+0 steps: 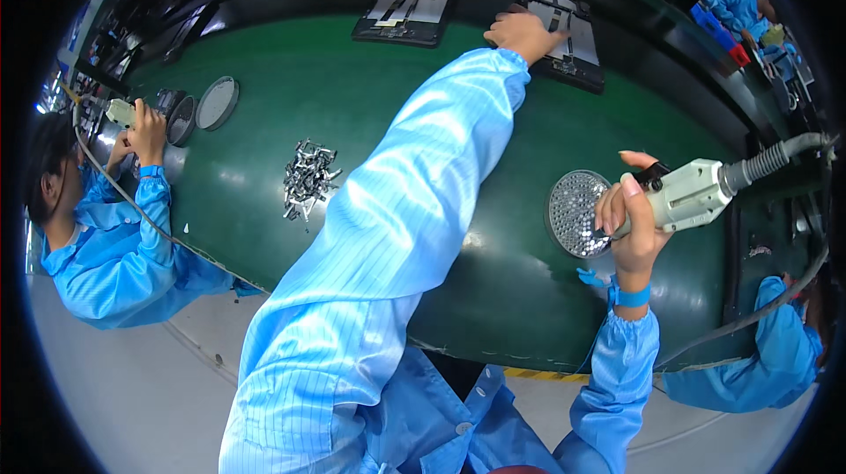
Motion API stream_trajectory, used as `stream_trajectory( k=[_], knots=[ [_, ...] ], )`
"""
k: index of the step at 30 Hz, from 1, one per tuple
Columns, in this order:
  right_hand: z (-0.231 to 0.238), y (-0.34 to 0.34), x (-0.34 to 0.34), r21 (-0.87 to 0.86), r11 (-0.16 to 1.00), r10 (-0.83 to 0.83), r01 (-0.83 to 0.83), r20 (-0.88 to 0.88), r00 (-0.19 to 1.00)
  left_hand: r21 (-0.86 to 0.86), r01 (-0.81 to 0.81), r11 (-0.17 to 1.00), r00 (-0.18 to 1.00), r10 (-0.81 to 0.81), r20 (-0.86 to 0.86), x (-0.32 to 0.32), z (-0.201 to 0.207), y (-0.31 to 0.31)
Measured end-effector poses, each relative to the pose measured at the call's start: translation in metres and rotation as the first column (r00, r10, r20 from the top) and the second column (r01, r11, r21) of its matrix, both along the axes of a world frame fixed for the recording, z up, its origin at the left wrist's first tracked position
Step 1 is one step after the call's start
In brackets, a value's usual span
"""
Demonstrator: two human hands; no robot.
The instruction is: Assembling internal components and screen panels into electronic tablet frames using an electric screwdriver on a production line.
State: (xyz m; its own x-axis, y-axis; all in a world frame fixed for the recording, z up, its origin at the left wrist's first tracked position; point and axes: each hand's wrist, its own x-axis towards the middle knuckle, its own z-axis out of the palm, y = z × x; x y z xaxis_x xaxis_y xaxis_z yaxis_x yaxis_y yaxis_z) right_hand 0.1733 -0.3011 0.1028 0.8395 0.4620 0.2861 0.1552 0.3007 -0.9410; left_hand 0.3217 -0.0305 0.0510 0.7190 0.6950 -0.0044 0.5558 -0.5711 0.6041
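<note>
My left hand [522,33] reaches far across the bench to the left edge of an opened tablet [577,47] with its inner parts showing. The thumb is spread apart from the fingers and lies over the tablet; the fingers are slightly blurred, bent at its edge. My right hand [636,223] is wrapped round a pale green electric screwdriver [692,196], held tilted. Its front end points down at a round dish [575,201] of small shiny screws, and the tip is hidden by my fingers. A blue wrist strap [632,297] circles my right wrist.
A second opened tablet [410,7] lies at the far side. Left of my forearm is a heap of small metal parts [308,179]. Two round dishes [217,102] stand near a co-worker [115,245] holding another screwdriver. The screwdriver's cable [797,285] hangs at the right.
</note>
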Motion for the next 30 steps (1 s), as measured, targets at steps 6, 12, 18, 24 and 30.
stream_trajectory(
  k=[6,12,18,24,30],
  knots=[
    [0.001,0.007,0.001,0.000,1.000,0.014,-0.014,-0.005,1.000,-0.217,0.092,0.972,0.993,-0.074,0.092,0.025,-0.012,0.047],
    [-0.002,0.004,0.002,0.024,1.000,0.001,-0.002,0.033,0.999,-0.251,0.014,0.968,0.878,0.109,0.466,-0.008,0.023,0.023],
    [0.000,-0.006,0.000,0.045,0.998,-0.044,0.042,0.037,0.998,-0.341,0.507,0.792,0.701,-0.150,0.697,-0.210,0.065,0.004],
    [-0.002,-0.002,0.004,0.030,0.999,-0.043,0.041,0.090,0.995,-0.625,0.187,0.757,0.907,0.111,0.406,-0.400,0.017,-0.071],
    [-0.002,-0.001,0.008,0.005,1.000,-0.010,0.010,0.118,0.993,-0.292,0.257,0.921,0.964,-0.222,0.149,-0.465,0.038,-0.102]
  ],
)
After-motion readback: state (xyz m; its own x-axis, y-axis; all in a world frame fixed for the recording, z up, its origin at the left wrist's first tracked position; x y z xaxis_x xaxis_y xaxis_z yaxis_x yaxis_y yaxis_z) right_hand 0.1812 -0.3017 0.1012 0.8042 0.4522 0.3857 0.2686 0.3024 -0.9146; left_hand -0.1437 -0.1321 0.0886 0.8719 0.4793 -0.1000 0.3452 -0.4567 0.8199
